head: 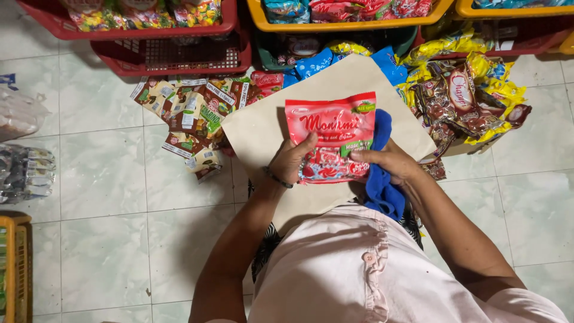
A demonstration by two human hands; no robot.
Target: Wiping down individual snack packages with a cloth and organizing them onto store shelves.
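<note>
My left hand [291, 161] grips the lower left edge of a red candy bag [330, 128] with a green corner label. A dark bracelet circles that wrist. My right hand [387, 164] presses a blue cloth [381, 191] against the bag's right side, the thumb lying on the bag's lower edge. The bag is held upright over a beige cardboard sheet [257, 128] that lies across my lap.
Brown and green snack packets [191, 113] lie on the tiled floor at left. A pile of brown and yellow candy bags [466, 90] is at right, blue packets [317, 60] behind the cardboard. Red baskets [173, 54] and yellow baskets [347, 24] line the back. Clear-wrapped packs [24, 170] are far left.
</note>
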